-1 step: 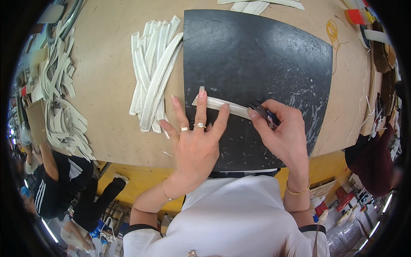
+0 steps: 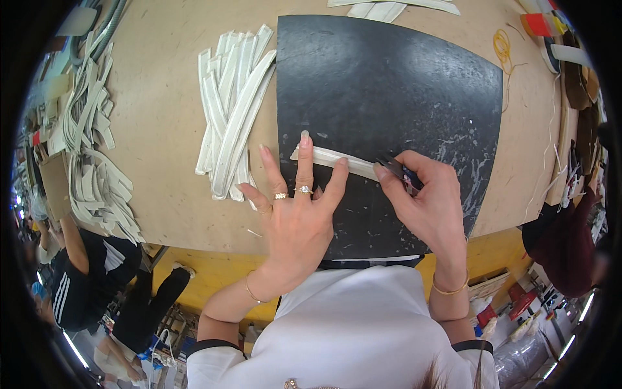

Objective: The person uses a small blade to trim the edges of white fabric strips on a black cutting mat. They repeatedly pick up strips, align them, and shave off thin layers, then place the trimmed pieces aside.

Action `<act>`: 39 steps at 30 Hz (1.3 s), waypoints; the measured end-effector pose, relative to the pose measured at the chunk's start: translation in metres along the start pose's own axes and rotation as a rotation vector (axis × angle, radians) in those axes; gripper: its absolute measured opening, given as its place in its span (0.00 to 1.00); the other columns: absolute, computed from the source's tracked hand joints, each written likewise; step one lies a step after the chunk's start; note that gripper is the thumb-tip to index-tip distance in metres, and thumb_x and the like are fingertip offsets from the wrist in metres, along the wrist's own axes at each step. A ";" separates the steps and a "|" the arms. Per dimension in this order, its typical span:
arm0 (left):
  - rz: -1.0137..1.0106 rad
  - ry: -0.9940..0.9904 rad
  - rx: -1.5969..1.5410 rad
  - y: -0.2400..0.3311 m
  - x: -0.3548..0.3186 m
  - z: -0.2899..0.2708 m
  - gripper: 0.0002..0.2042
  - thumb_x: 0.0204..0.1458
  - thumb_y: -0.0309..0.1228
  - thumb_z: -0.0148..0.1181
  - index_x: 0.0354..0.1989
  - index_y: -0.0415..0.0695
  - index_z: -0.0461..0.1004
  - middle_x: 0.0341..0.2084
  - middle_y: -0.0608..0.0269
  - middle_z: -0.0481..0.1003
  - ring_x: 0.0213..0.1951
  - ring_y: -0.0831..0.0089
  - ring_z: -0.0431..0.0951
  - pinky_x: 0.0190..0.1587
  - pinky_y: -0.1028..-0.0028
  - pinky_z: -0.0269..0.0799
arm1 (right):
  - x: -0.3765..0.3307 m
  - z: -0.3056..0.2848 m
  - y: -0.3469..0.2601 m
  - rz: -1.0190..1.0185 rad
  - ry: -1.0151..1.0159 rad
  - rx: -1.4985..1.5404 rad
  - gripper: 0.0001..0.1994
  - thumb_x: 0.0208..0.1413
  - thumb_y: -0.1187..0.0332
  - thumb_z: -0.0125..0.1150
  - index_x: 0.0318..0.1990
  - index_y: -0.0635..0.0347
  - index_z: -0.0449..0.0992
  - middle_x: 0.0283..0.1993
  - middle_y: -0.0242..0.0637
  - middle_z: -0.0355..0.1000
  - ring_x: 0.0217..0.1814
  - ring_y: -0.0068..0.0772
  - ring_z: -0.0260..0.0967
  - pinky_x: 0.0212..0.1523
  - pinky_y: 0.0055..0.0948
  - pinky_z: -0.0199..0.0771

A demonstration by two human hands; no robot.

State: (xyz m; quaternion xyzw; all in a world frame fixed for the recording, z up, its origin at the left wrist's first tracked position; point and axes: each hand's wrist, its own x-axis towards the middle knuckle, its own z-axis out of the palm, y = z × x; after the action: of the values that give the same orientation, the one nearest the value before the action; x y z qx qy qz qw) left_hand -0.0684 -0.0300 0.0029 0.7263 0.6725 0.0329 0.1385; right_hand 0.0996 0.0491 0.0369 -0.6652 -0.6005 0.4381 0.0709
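A narrow off-white strip (image 2: pixel 327 155) lies slantwise on the black mat (image 2: pixel 389 84). My left hand (image 2: pixel 298 214) is open, its fingers spread, with fingertips pressing the strip down near its left end and middle. At the strip's right end my right hand (image 2: pixel 431 198) is closed around a pair of small dark thread snips (image 2: pixel 407 175). Their pointed tips show just above my thumb, and the thumb tip touches the strip; most of the handle is hidden in the palm.
Left of the mat lies a pile of similar off-white strips (image 2: pixel 227 123). A larger heap of strips (image 2: pixel 91 175) hangs over the table's left side. More strips (image 2: pixel 382 10) lie beyond the mat. A yellow cord (image 2: pixel 502 48) sits at far right. Other people are at both sides.
My hands and the strip keep their places almost exactly. The mat has slipped very slightly left. At lower left, another person's arm has shifted a little.
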 end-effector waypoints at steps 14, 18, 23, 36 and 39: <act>0.071 -0.032 -0.066 0.011 0.003 0.006 0.31 0.51 0.18 0.54 0.67 0.51 0.64 0.73 0.47 0.49 0.72 0.37 0.45 0.64 0.29 0.38 | 0.001 0.008 0.001 -0.058 0.089 -0.060 0.09 0.52 0.65 0.65 0.29 0.62 0.80 0.15 0.33 0.67 0.16 0.25 0.66 0.23 0.26 0.64; 0.124 -0.041 -0.253 0.008 0.005 0.013 0.32 0.49 0.15 0.52 0.68 0.36 0.59 0.72 0.53 0.53 0.73 0.53 0.51 0.70 0.48 0.46 | -0.003 0.011 0.000 -0.144 0.108 -0.061 0.09 0.54 0.65 0.65 0.30 0.62 0.80 0.15 0.33 0.67 0.16 0.25 0.64 0.22 0.26 0.63; 0.096 -0.055 -0.343 0.007 0.005 0.010 0.34 0.48 0.13 0.51 0.69 0.38 0.56 0.72 0.49 0.53 0.73 0.51 0.52 0.71 0.46 0.43 | -0.008 -0.003 0.006 -0.150 0.051 0.046 0.09 0.54 0.66 0.67 0.31 0.64 0.79 0.15 0.32 0.65 0.16 0.19 0.58 0.20 0.24 0.57; 0.088 -0.003 -0.310 0.014 0.005 0.012 0.27 0.57 0.22 0.51 0.67 0.36 0.58 0.71 0.45 0.54 0.72 0.47 0.52 0.69 0.41 0.44 | -0.007 -0.004 -0.001 -0.337 -0.058 0.240 0.08 0.51 0.67 0.62 0.29 0.63 0.78 0.18 0.44 0.70 0.20 0.42 0.72 0.23 0.37 0.67; 0.056 -0.012 -0.347 0.015 0.006 0.014 0.26 0.58 0.22 0.49 0.66 0.37 0.58 0.70 0.45 0.54 0.72 0.46 0.52 0.69 0.41 0.42 | -0.007 -0.009 0.002 -0.242 -0.014 0.243 0.09 0.54 0.69 0.64 0.28 0.66 0.77 0.16 0.31 0.63 0.20 0.22 0.59 0.20 0.26 0.57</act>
State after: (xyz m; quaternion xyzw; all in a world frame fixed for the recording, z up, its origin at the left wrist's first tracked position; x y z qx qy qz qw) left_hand -0.0505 -0.0265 -0.0073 0.7100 0.6354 0.1481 0.2650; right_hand 0.1074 0.0465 0.0446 -0.5715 -0.6191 0.5004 0.1990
